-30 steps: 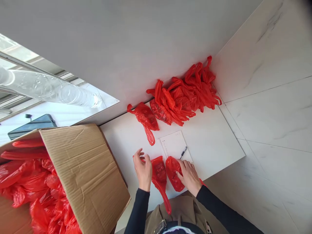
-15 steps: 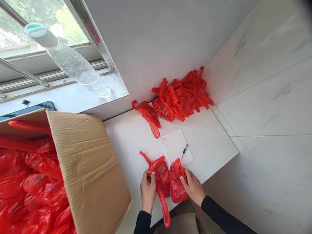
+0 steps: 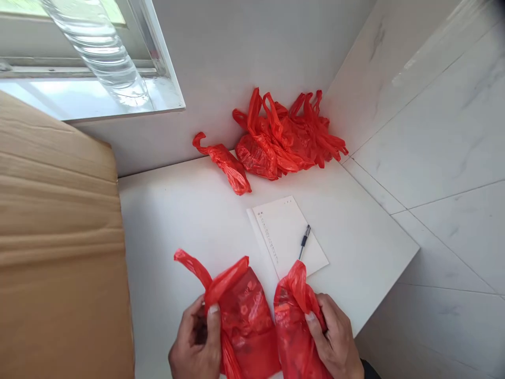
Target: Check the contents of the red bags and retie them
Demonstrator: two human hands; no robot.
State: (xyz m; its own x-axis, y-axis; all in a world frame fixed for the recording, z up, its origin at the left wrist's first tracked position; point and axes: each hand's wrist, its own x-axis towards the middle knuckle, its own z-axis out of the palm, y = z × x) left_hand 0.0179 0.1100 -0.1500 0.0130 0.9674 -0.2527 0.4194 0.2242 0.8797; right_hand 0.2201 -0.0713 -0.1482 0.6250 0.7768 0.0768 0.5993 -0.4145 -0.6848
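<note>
At the front of the white table, two filled red plastic bags lie side by side. My left hand pinches the gathered top of the left red plastic bag, one of its handles sticking up to the left. My right hand grips the right red plastic bag along its right side, thumb on top. What is inside the bags cannot be made out through the film. Just beyond them is a notebook with writing down its left edge, and a pen rests on it.
Against the back wall lies a heap of red plastic bags, with a single red bag to its left. A cardboard box stands along the left side. On the windowsill is a clear water bottle. A tiled wall rises at the right.
The view has moved closer and lower over the table, so the bags and hands look larger and the box's contents have left the picture. Both hands keep hold of the same bags.
</note>
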